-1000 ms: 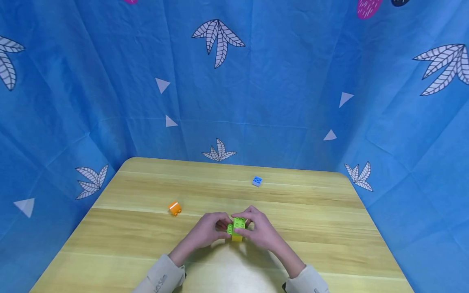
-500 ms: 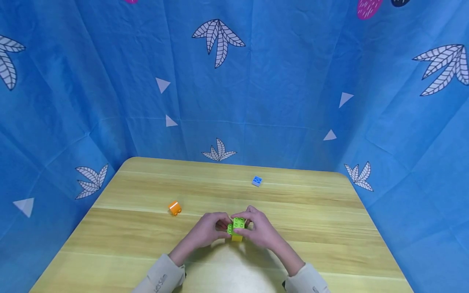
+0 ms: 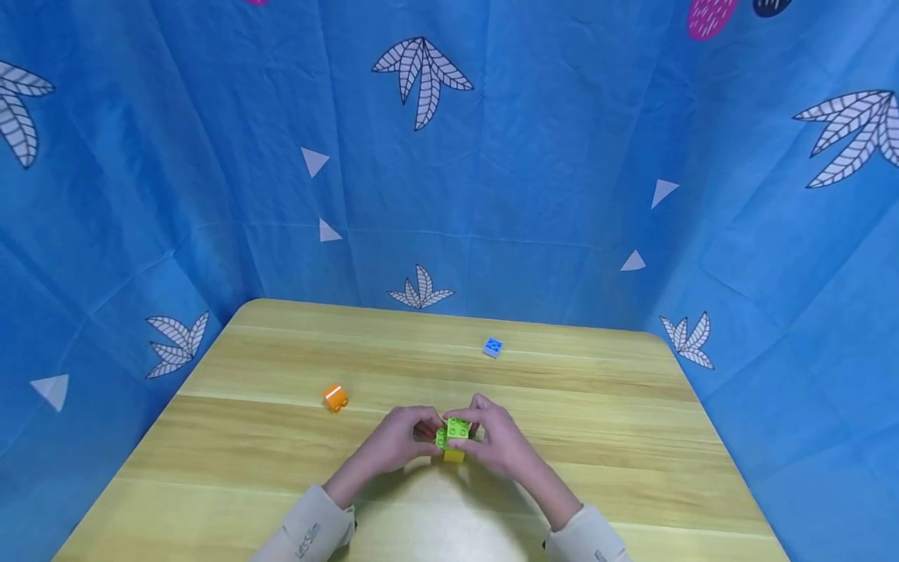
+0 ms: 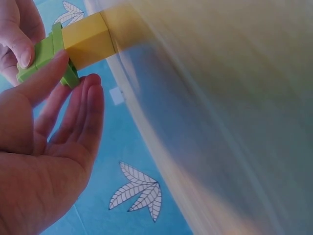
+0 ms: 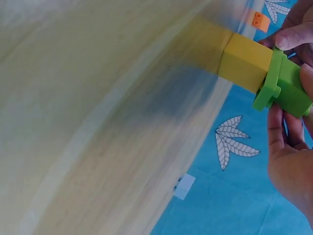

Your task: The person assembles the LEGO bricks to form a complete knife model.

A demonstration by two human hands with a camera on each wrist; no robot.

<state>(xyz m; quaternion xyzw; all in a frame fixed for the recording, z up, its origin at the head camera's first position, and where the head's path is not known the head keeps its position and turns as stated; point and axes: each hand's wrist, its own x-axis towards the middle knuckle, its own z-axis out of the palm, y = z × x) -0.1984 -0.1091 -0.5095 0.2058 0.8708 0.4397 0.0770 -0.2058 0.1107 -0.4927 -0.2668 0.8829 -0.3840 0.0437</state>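
Note:
A small stack stands on the table before me, with a yellow block point(image 3: 454, 456) at the bottom. Above it lies a thin green plate point(image 5: 272, 81), wider than the block. A green brick point(image 3: 458, 428) with studs on top sits over the plate. My left hand point(image 3: 395, 442) pinches the plate's left side between thumb and fingers. From the right, my right hand point(image 3: 497, 442) grips the green brick, thumb at the near side and fingers at the far side. The left wrist view shows the yellow block point(image 4: 90, 41) beneath both hands. Fingers hide part of the green pieces.
An orange piece point(image 3: 335, 399) lies to the left of the hands, its studs sideways. Farther back, a blue brick point(image 3: 493, 347) rests near the table's far edge. Blue patterned cloth point(image 3: 534, 156) hangs behind and beside the wooden table point(image 3: 604, 406).

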